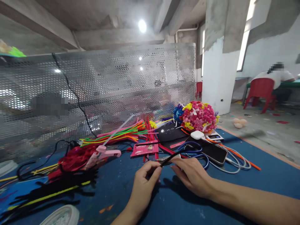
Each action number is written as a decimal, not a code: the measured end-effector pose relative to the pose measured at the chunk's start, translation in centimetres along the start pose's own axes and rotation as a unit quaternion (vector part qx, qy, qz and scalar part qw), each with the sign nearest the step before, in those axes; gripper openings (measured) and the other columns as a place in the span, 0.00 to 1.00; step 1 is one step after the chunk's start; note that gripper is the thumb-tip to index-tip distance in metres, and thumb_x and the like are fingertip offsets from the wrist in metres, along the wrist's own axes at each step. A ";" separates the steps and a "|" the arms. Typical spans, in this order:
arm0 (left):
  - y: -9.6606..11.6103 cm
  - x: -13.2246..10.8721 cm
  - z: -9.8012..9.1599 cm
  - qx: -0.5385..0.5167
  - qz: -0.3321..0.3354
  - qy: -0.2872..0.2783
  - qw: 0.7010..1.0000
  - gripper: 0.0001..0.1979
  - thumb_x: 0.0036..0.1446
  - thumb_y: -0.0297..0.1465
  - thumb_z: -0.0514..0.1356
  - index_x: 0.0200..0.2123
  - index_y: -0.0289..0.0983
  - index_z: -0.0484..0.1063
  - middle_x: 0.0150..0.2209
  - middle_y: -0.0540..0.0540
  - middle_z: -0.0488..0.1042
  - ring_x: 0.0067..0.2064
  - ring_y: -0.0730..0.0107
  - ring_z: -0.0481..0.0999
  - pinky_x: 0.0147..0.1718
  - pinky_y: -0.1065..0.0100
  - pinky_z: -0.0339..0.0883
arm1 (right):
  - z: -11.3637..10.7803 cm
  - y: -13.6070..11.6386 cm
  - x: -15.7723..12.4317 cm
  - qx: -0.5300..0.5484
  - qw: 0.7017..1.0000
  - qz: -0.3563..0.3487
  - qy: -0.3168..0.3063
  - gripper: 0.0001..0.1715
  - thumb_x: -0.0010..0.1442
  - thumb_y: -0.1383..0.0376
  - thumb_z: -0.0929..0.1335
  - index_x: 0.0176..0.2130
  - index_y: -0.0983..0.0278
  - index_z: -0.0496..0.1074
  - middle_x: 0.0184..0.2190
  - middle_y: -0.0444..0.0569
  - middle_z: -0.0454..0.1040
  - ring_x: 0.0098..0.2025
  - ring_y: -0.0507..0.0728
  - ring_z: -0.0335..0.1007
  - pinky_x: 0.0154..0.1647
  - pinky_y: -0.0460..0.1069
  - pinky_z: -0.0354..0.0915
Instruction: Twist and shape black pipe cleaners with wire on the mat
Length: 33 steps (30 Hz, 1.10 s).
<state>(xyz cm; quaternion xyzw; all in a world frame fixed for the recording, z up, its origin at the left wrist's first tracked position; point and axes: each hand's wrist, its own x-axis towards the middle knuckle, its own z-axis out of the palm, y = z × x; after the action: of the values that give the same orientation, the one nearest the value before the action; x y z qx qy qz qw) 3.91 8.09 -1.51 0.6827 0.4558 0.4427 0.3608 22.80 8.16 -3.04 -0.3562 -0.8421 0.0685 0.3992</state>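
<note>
A thin black fuzzy stem (169, 158) spans the gap between my two hands over the blue table. My left hand (145, 178) pinches one end of it between thumb and index finger. Farther right, my right hand (193, 175) has its fingers bent against the stem, with the thumb lower and partly apart. Blue-handled scissors (203, 156) lie just behind my right hand. A pink packet (144, 148) rests behind my left hand, beside red stems.
A pink glue gun (106, 153), colourful stems (126, 132) and black stems (53, 187) lie to the left. A phone (214, 152), white cable and flower ball (199, 117) are at the right. A perforated metal screen (131, 81) stands behind. A person sits far right.
</note>
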 end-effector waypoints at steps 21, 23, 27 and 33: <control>0.5 -1.2 0.3 -0.174 -0.006 -0.041 0.984 0.10 0.49 0.36 0.64 0.24 0.35 0.75 0.23 0.53 0.67 0.18 0.82 0.65 0.22 0.76 0.59 | 0.2 -2.6 -1.3 -0.005 0.995 -0.060 0.084 0.11 0.63 0.62 0.61 0.46 0.60 0.65 0.35 0.47 0.76 0.35 0.52 0.73 0.35 0.44 0.66; 0.7 -1.6 0.4 -0.196 -0.009 -0.072 0.978 0.10 0.48 0.37 0.65 0.24 0.35 0.75 0.23 0.52 0.68 0.17 0.82 0.67 0.20 0.77 0.60 | 0.1 -2.8 -1.4 0.010 0.993 -0.084 0.087 0.10 0.64 0.63 0.60 0.46 0.60 0.64 0.32 0.45 0.76 0.31 0.51 0.72 0.30 0.43 0.65; 1.0 -2.3 0.7 -0.230 -0.018 -0.116 0.966 0.10 0.48 0.37 0.65 0.24 0.35 0.77 0.23 0.50 0.71 0.18 0.79 0.71 0.20 0.76 0.63 | -1.1 -3.1 -1.0 -0.030 0.975 -0.198 0.100 0.11 0.66 0.67 0.56 0.45 0.63 0.64 0.25 0.44 0.74 0.21 0.49 0.66 0.21 0.44 0.58; 0.9 -2.6 1.1 -0.301 -0.084 -0.101 0.945 0.10 0.42 0.35 0.69 0.24 0.35 0.75 0.17 0.50 0.72 0.16 0.76 0.72 0.17 0.77 0.63 | -3.5 -4.3 -0.4 -0.128 0.960 -0.240 0.071 0.19 0.67 0.68 0.53 0.38 0.65 0.69 0.22 0.46 0.74 0.18 0.51 0.63 0.17 0.48 0.55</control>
<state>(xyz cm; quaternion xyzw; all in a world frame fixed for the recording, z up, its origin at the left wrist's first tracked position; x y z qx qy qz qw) 4.71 5.24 -1.85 0.5428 0.3184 0.4556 0.6296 23.12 4.08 0.74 -0.1961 -0.8740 -0.1633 0.4135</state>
